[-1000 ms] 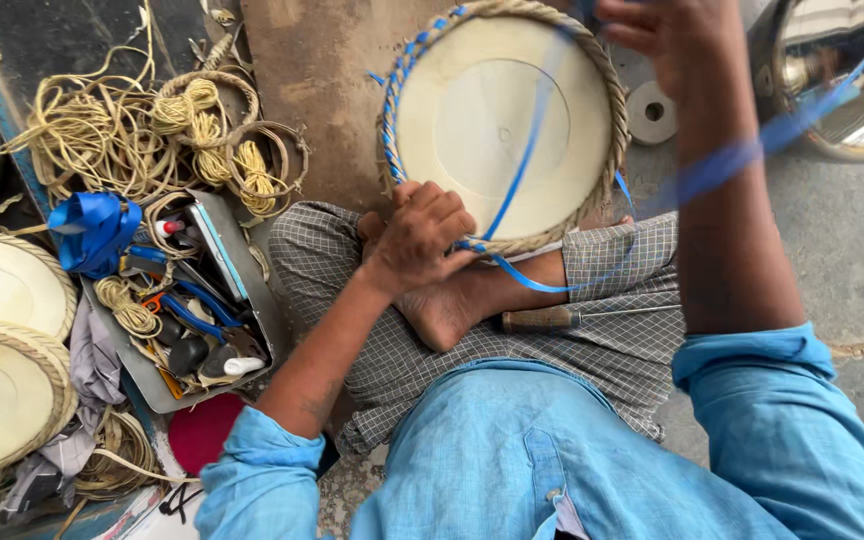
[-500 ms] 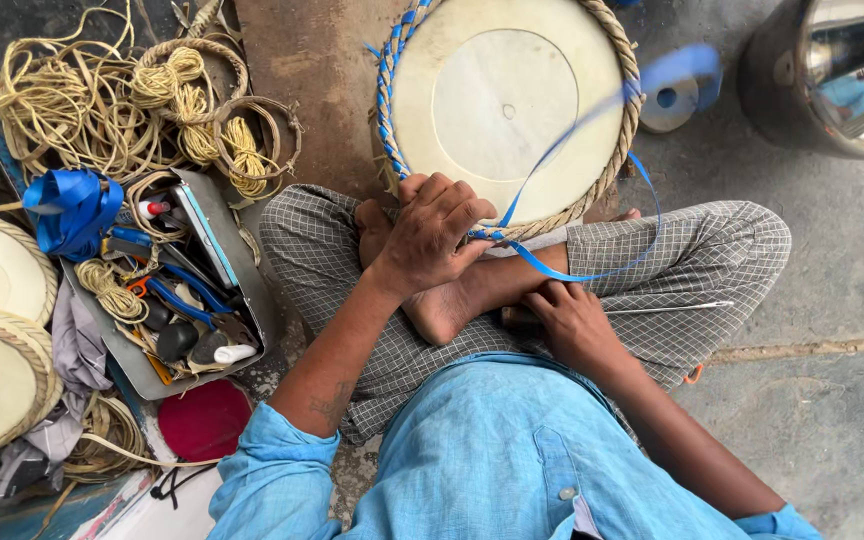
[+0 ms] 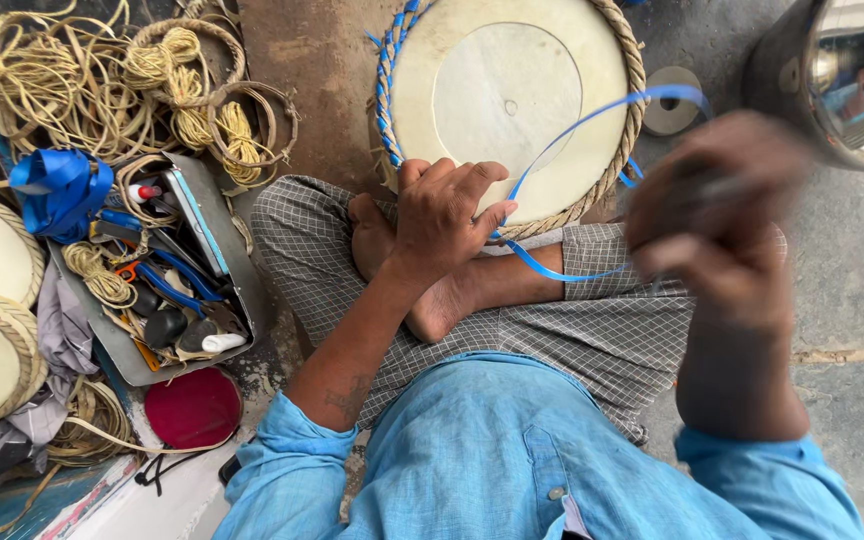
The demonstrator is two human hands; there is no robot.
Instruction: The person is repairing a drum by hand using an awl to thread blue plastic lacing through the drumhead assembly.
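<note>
The left hand point(image 3: 447, 215) has its fingers point(image 3: 472, 185) curled down on the near rim of a round drum head point(image 3: 507, 90), thumb pinching a blue plastic strap point(image 3: 572, 125) against the rope edging. The strap loops up over the pale skin towards the right hand point(image 3: 717, 215), raised and blurred; its fingers look closed, but on what cannot be told. The drum head leans against crossed legs. A tool tray point(image 3: 152, 270) and coiled rope point(image 3: 102, 85) lie left.

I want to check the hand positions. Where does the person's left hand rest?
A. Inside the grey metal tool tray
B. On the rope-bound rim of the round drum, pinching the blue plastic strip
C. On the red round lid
B: the left hand lies on the rope-bound rim of the round drum, with the blue plastic strip running from under its fingers.
</note>
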